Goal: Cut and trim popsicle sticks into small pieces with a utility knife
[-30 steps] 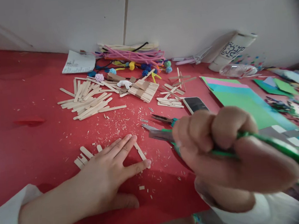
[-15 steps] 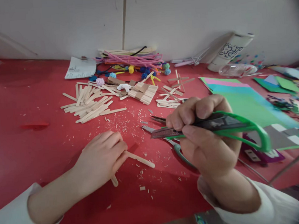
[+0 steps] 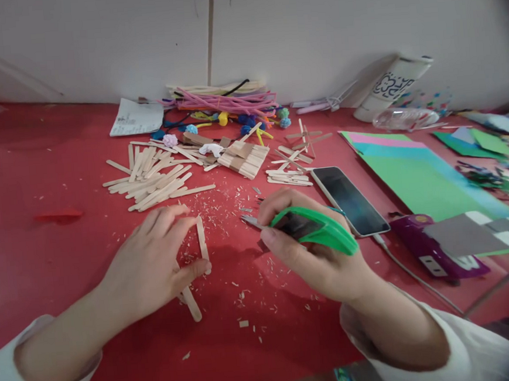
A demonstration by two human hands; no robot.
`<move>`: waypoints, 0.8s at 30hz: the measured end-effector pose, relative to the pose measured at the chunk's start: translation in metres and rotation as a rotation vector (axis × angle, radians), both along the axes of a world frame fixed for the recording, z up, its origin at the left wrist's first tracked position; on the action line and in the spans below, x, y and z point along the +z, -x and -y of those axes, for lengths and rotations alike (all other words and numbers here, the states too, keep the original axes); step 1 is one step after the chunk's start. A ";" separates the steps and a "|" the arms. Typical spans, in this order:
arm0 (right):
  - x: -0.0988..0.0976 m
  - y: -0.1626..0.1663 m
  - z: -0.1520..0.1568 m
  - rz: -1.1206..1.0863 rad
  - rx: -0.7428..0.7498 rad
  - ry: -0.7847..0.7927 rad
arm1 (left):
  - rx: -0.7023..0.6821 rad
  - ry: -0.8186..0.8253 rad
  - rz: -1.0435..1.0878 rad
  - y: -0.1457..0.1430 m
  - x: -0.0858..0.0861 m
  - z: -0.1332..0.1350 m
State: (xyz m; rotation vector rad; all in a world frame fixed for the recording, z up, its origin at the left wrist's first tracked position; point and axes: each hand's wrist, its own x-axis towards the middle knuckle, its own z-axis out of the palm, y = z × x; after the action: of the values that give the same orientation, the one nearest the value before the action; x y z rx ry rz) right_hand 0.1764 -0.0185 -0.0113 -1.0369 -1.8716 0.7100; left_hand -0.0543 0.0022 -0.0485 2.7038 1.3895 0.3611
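My left hand rests low over the red table with fingers spread. Its thumb and index fingertip are at the two ends of a short wooden craft stick, holding it between them. A second craft stick lies on the table, partly under that hand. In my right hand is a green utility knife, its handle loop toward the camera and its blade mostly hidden by my fingers. Scissors lie beneath the right hand, with only their tips clearly showing.
Loose craft sticks are piled behind my left hand, beside a glued stick panel. Pipe cleaners lie along the wall. A phone with a cable, coloured sheets and a leaning white cup are at the right. Wood shavings litter the table.
My left fingers have spread and turned the craft stick from slanting right to nearly upright in view. My right hand has moved left and lower with the knife, uncovering the phone.
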 end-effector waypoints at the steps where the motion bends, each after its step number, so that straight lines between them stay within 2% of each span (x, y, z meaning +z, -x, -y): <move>1: 0.001 -0.003 -0.001 0.068 0.005 0.033 | -0.012 0.005 -0.033 0.001 -0.002 -0.001; 5: 0.002 -0.009 -0.005 0.238 -0.029 0.193 | -0.116 0.085 -0.090 -0.001 -0.009 0.002; 9: -0.007 -0.009 -0.010 0.369 -0.059 0.186 | -0.125 0.087 -0.037 -0.005 -0.009 0.011; 13: -0.015 -0.008 -0.012 0.234 -0.039 0.212 | -0.114 0.016 0.039 -0.006 -0.008 0.019; 15: -0.016 -0.009 -0.011 0.143 -0.062 0.240 | -0.155 0.009 0.053 -0.006 -0.007 0.022; 20: -0.017 -0.011 -0.009 0.115 -0.046 0.237 | -0.321 0.167 -0.078 -0.010 -0.001 0.027; 24: -0.018 -0.010 -0.007 0.099 -0.023 0.238 | -0.343 0.271 -0.041 -0.012 0.001 0.027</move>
State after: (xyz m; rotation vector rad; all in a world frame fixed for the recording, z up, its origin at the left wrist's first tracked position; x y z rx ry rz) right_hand 0.1866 -0.0118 -0.0291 -1.2621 -1.8881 0.8983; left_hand -0.0425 -0.0253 -0.0477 2.6594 0.8796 0.0832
